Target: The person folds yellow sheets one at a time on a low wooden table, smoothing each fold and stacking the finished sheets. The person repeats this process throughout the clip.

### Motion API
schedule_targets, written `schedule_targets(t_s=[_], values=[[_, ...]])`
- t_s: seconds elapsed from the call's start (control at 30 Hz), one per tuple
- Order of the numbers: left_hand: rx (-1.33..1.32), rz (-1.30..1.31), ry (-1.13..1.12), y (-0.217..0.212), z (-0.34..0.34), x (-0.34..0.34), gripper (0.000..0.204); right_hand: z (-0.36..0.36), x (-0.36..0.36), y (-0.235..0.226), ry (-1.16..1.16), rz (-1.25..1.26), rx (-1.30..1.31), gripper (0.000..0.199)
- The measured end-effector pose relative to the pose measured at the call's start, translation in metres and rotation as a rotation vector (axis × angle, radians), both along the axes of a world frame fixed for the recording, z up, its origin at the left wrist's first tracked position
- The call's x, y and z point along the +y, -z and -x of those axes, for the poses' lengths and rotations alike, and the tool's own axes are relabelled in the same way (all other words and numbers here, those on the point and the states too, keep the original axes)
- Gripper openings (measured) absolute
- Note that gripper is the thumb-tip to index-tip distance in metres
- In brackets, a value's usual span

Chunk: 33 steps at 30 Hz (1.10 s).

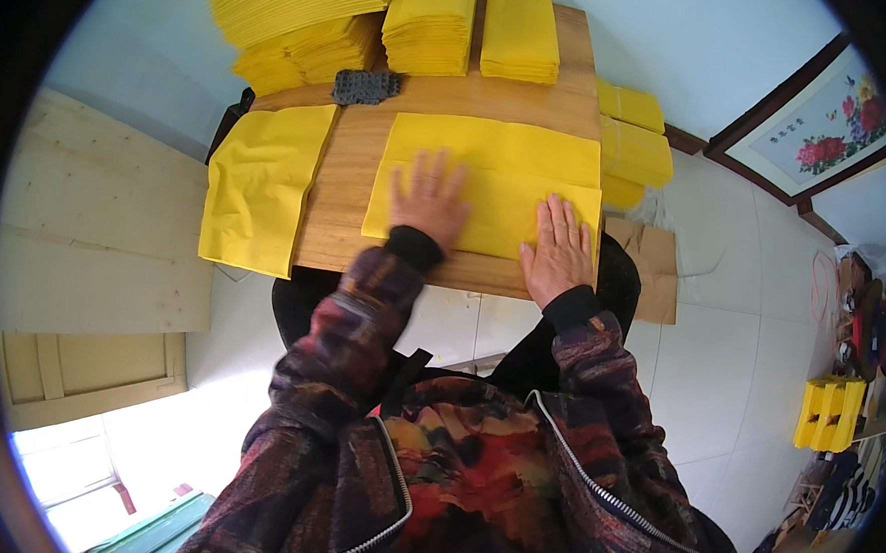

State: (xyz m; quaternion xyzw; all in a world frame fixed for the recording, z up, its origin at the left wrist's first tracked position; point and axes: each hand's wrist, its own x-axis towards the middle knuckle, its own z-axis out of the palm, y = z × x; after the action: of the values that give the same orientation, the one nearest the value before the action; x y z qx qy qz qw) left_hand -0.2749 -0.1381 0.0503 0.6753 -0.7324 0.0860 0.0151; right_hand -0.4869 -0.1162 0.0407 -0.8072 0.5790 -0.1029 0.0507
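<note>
Flat on the wooden table (341,211) lies a yellow folded sheet (510,150), with a crease running across it. My left hand (430,204), slightly blurred, rests spread over the sheet's left part. On its right end my right hand (560,245) lies flat, fingers stretched out. Neither hand grips anything. To the left, a wrinkled yellow sheet (262,187) hangs partly over the table's edge. A dark grey knitted-looking pad (366,87) sits beyond it.
Stacks of folded yellow sheets (431,26) stand along the table's far side. Yellow bundles (635,151) are beyond the right edge, near brown paper (654,268) on the floor. Pale wooden boards (95,218) are at left. Cluttered shelves (861,328) line the far right.
</note>
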Motion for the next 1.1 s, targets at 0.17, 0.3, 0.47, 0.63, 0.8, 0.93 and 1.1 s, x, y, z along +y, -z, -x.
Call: schedule_targets(t_s=[0.17,0.3,0.47,0.63,0.8,0.93,1.1], values=[[0.237,-0.103,0.221,0.011,0.035,0.015,0.060,0.000,-0.002,0.001,0.009,0.013,-0.005,0.067],[0.218,-0.039,0.069,0.021,-0.032,0.025,0.058,0.000,-0.002,0.003,0.017,-0.008,-0.001,0.067],[0.257,-0.096,-0.090,0.024,-0.094,0.031,0.058,0.001,-0.002,0.008,0.021,-0.011,0.019,0.070],[0.280,-0.145,-0.094,0.014,-0.100,0.029,0.056,0.004,0.003,-0.004,-0.012,0.075,-0.130,0.059],[0.331,-0.139,-0.058,0.002,-0.097,0.041,0.059,0.015,0.048,-0.026,-0.096,-0.103,-0.386,0.051],[0.366,-0.148,-0.050,-0.006,-0.089,0.068,0.049,0.005,0.080,-0.022,-0.158,-0.634,-0.738,0.054],[0.408,-0.206,-0.004,-0.013,-0.073,0.111,0.036,-0.026,0.085,0.009,-0.377,-0.606,-1.089,0.055]])
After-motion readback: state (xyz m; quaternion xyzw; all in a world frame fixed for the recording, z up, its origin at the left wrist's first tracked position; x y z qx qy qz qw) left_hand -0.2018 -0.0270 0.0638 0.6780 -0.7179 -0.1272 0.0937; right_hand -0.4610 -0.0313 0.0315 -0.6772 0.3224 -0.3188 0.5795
